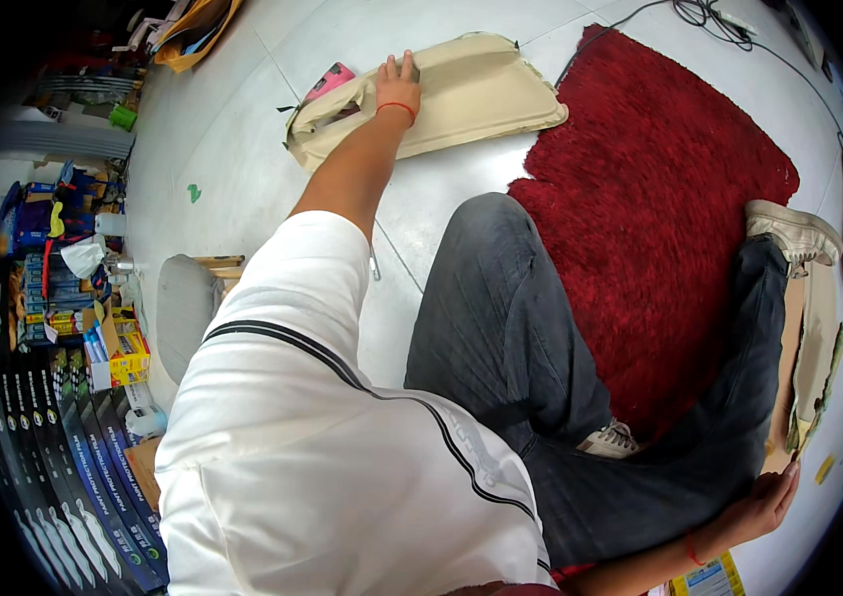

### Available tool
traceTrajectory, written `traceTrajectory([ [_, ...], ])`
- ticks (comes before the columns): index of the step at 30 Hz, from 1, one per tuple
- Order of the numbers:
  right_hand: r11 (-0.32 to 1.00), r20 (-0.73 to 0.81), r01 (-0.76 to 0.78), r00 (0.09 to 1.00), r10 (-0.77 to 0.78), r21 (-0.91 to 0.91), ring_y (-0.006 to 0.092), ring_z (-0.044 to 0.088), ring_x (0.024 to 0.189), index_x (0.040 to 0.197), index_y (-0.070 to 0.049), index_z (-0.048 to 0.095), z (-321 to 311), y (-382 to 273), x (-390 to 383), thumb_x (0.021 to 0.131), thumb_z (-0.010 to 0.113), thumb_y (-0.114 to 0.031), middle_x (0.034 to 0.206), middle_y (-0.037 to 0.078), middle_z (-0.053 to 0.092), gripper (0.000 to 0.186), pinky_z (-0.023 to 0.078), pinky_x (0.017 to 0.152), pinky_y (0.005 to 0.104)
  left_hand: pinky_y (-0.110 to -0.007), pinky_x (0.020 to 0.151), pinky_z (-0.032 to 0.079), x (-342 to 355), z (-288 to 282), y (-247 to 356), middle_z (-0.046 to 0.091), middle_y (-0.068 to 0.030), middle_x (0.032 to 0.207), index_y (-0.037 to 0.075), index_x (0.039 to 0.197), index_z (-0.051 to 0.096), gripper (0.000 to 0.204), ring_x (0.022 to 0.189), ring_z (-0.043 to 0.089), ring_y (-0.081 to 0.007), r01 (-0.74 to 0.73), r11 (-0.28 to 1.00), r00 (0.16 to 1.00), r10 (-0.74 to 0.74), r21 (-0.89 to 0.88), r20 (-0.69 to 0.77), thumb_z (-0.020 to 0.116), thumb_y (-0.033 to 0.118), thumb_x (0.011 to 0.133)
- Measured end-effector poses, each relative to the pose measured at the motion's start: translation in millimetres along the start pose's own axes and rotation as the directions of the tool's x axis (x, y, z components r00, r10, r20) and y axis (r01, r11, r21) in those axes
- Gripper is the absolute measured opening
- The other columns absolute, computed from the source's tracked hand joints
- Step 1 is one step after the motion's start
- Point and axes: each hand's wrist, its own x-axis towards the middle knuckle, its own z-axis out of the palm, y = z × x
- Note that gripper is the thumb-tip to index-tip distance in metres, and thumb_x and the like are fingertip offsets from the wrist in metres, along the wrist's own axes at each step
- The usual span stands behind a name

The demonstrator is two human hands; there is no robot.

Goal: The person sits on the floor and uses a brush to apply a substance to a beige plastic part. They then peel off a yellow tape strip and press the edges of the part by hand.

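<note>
My left hand (pixel 399 89) lies with outstretched fingers on a cream, padded-looking trim panel (pixel 486 84) on the floor ahead of me. The panel has a recess and an opening toward its left end. A pink object (pixel 330 79) shows partly behind that end; its kind is unclear. Down at the right, my right hand (pixel 754 509) reaches past my leg with its fingers extended. Its fingertips are close to the lower end of a beige strip-like panel (pixel 816 343) with a ragged greenish edge; whether they touch it I cannot tell.
A dark red shaggy mat (pixel 655 209) spreads beyond my bent legs, with my shoe on its right edge. A black cable (pixel 709 18) lies behind it. At the left are a grey cushioned stool (pixel 183 313), boxed supplies (pixel 124 348) and a row of long dark boxes (pixel 64 457).
</note>
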Motion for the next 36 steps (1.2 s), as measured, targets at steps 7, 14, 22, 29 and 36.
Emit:
traceTrajectory([
  [7, 0.998, 0.029, -0.019, 0.999, 0.017, 0.056, 0.0069, 0.042, 0.067, 0.123, 0.008, 0.069, -11.2, -10.3, -17.1, 0.106, 0.061, -0.02, 0.08, 0.001, 0.052, 0.034, 0.033, 0.059, 0.0223, -0.051, 0.125, 0.018, -35.7, -35.2, 27.8, 0.015, -0.0247, 0.17, 0.002, 0.122, 0.075, 0.042, 0.155, 0.021, -0.044, 0.174, 0.899, 0.972, -0.222, -0.403, -0.075, 0.064, 0.029, 0.09],
  [14, 0.988, 0.037, 0.156, 0.987, -0.156, 0.019, 0.008, 0.047, 0.074, 0.124, 0.005, 0.067, -61.4, 32.6, -39.2, 0.104, 0.059, -0.012, 0.087, 0.001, 0.054, 0.028, 0.04, 0.063, 0.0214, -0.052, 0.121, 0.03, -123.4, -132.0, 152.4, 0.036, -0.0322, 0.158, 0.003, 0.106, 0.078, 0.042, 0.145, 0.041, -0.0436, -0.645, 0.422, 0.758, 0.252, -0.637, -0.601, 0.074, 0.038, 0.083],
  [22, 0.571, 0.173, -0.221, 0.975, 0.138, 0.791, 0.0062, 0.034, 0.058, 0.11, 0.008, 0.062, -13.0, 157.9, 6.3, 0.103, 0.056, -0.016, 0.07, -0.005, 0.034, 0.025, 0.03, 0.052, 0.0238, -0.031, 0.104, 0.048, -158.5, -193.6, 168.6, 0.054, -0.0161, 0.153, 0.002, 0.136, 0.066, 0.034, 0.132, 0.058, -0.0201, -0.665, 0.389, 0.746, 0.399, -0.638, -0.534, 0.061, 0.013, 0.103],
  [29, 0.861, -0.514, -0.14, 0.752, 0.413, 0.488, 0.0069, 0.034, 0.053, 0.107, 0.003, 0.065, -275.9, 390.9, 55.3, 0.104, 0.057, -0.017, 0.067, -0.005, 0.037, 0.021, 0.029, 0.049, 0.0257, -0.045, 0.115, 0.044, -265.3, -435.0, 478.0, 0.058, -0.0184, 0.148, -0.002, 0.143, 0.058, 0.04, 0.134, 0.058, -0.0309, -0.773, -0.44, 0.335, 0.328, -0.457, -0.883, 0.056, 0.005, 0.104],
  [36, 0.868, -0.549, -0.455, 0.682, 0.482, 0.197, 0.0083, 0.054, 0.064, 0.102, 0.003, 0.071, -305.8, 533.7, 19.8, 0.1, 0.065, -0.016, 0.077, 0.0, 0.063, 0.02, 0.044, 0.057, 0.027, -0.044, 0.113, 0.044, -334.7, -505.8, 462.4, 0.059, -0.0177, 0.144, -0.001, 0.141, 0.059, 0.04, 0.131, 0.059, -0.03, -0.741, -0.641, 0.018, 0.28, -0.201, -0.96, 0.059, 0.007, 0.102],
])
